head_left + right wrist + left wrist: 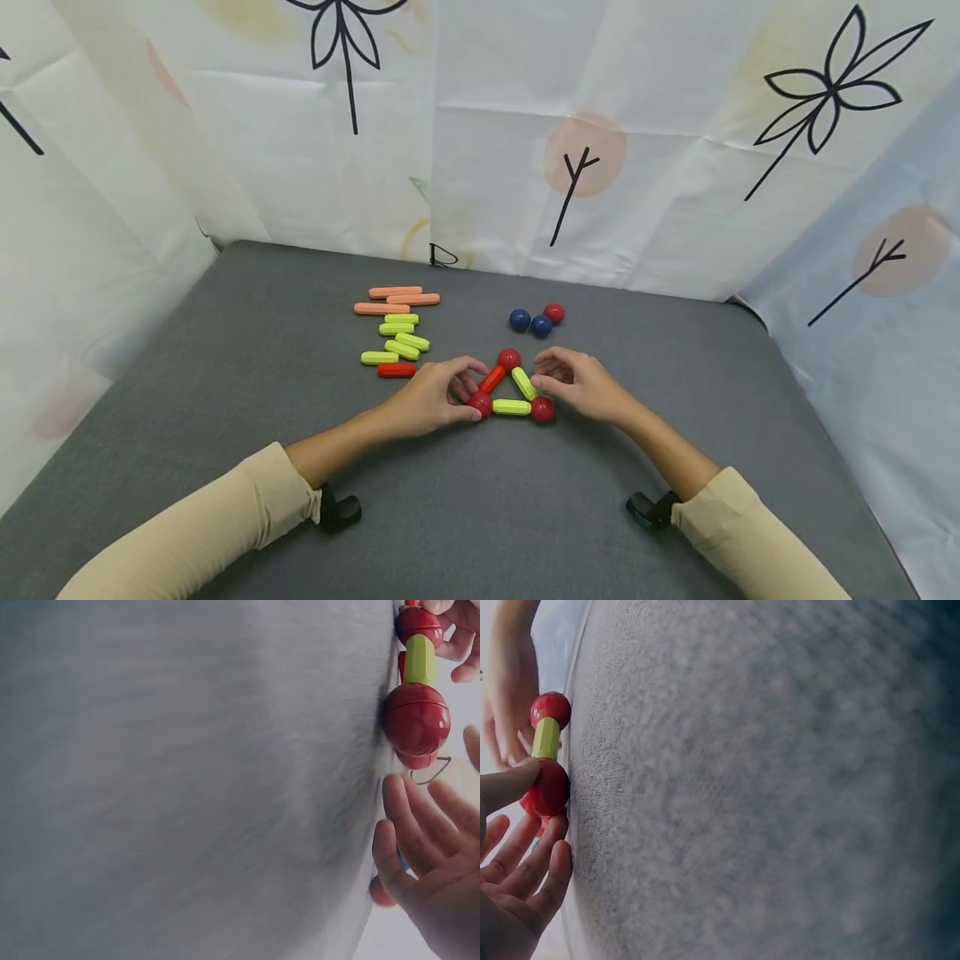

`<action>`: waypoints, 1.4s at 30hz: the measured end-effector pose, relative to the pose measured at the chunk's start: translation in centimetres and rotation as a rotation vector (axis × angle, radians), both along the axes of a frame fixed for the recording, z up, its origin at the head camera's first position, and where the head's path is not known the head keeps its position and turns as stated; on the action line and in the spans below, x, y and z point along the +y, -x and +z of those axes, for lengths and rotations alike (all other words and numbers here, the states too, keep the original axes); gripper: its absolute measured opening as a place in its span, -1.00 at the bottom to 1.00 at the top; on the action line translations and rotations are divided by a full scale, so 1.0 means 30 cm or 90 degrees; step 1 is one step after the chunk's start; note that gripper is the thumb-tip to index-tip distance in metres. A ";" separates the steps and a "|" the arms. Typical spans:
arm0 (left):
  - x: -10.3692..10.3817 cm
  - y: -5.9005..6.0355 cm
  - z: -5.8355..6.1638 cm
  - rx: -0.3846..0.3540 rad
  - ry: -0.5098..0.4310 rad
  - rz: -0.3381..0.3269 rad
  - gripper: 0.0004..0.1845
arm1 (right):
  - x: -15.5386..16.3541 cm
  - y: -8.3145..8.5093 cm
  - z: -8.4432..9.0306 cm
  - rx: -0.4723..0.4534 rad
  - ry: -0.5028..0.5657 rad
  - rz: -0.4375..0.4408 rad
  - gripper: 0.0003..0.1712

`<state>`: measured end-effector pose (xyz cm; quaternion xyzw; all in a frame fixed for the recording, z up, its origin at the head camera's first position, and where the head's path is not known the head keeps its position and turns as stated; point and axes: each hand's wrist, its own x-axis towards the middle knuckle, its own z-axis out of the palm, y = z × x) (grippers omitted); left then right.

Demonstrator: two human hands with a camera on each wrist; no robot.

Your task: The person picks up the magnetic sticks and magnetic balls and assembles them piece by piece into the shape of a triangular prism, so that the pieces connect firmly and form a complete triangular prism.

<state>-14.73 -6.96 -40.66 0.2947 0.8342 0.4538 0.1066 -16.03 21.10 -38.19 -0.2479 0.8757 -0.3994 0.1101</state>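
Observation:
A triangle of magnetic rods and balls lies flat on the grey table. Its corners are a left red ball (pixel 481 405), a far red ball (pixel 509 359) and a right red ball (pixel 542 409). One red rod (pixel 492 379) forms the left side; yellow-green rods form the near side (pixel 512 407) and the right side (pixel 524 383). My left hand (pixel 431 396) pinches the left ball between thumb and fingers, as the left wrist view confirms with that ball (pixel 546 787). Beside the right corner, my right hand (pixel 581 385) holds nothing, its fingers spread loosely apart in the right wrist view.
Behind my left hand lie orange rods (pixel 382 309), several short yellow-green rods (pixel 397 329) and a loose red rod (pixel 396 370). Past the triangle sit two blue balls (pixel 520 320) and one red ball (pixel 554 313). A patterned white cloth (pixel 487 192) hangs at the table's far edge.

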 end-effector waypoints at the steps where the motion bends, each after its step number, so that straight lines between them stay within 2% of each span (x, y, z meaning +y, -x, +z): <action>1: 0.000 0.000 0.001 0.000 0.001 0.000 -0.42 | -0.012 0.012 0.002 0.000 -0.003 -0.005 -0.57; 7: 0.001 -0.004 0.002 -0.013 0.001 0.009 -0.33 | -0.079 0.080 0.007 -0.017 -0.046 -0.002 -0.53; 12: 0.002 -0.006 -0.003 -0.017 -0.005 0.012 -0.26 | -0.109 0.113 0.000 -0.006 -0.063 0.023 -0.58; 18: 0.001 -0.006 -0.005 -0.006 -0.009 0.006 -0.26 | -0.102 0.126 0.000 -0.019 -0.047 0.061 -0.67; 24: 0.001 -0.003 -0.005 -0.007 -0.006 0.004 -0.26 | -0.094 0.127 0.000 -0.029 -0.053 0.073 -0.63; 29: 0.001 -0.003 -0.006 -0.013 0.000 0.001 -0.28 | -0.088 0.112 -0.001 -0.039 -0.063 0.043 -0.50; 33: 0.003 -0.004 -0.007 -0.016 -0.003 -0.003 -0.28 | -0.062 0.075 0.006 -0.056 -0.044 0.026 -0.43; 42: 0.005 -0.001 0.000 -0.014 0.002 0.005 -0.29 | 0.034 -0.028 0.002 -0.053 -0.003 0.055 -0.44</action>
